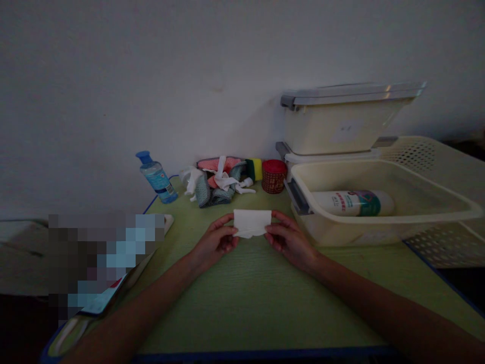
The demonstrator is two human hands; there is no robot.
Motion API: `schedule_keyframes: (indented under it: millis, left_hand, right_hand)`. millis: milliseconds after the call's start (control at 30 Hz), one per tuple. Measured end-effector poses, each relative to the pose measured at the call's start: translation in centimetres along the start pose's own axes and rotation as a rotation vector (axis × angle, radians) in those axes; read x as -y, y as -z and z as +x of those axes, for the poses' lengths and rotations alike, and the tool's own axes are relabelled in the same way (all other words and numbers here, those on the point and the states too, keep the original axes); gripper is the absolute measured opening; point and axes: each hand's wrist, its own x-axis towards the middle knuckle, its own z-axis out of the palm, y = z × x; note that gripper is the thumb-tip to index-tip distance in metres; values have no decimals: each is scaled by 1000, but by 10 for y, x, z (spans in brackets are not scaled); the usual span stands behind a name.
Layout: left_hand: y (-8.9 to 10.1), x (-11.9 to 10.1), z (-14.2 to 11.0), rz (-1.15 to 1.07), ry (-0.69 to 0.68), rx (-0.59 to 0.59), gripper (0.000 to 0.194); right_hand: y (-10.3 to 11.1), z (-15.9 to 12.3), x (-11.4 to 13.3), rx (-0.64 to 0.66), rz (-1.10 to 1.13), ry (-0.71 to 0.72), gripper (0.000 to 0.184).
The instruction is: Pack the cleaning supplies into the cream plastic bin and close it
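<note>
A small white folded sheet (252, 222), like a tissue or a thin cloth, is held up over the green table (242, 308). My left hand (216, 238) pinches its left edge between thumb and fingers. Its right edge is gripped the same way by my right hand (287, 236). The top edge runs straight and level between the hands, while the lower edge is uneven. Whether it is paper or fabric I cannot tell.
At the back lie bundled cloths (217, 189), a sponge (254, 169) and a red round container (275, 177). A blue bottle (157, 177) stands left. On the right, an open cream bin (379, 230) holds a white bottle (343, 203); a lidded box (341, 124) rises behind. A phone (100, 298) is at left.
</note>
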Motion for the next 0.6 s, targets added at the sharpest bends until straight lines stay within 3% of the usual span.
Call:
schedule_keyframes:
  millis: [167,367,500,600]
  left_hand:
    - [-8,-5,-6,-102,26,12,13]
    - [-13,-6,-12,-227,10,-22,15]
    - [-11,-5,-14,-166,-53,35,4]
    - [-6,-2,-13,-48,-129,111,13]
  right_hand:
    - [-1,1,0,14,88,17,15]
    - [2,0,0,115,90,95,13]
    - [8,-3,-2,216,-8,209,14]
    - [11,-4,-1,299,-128,353,16]
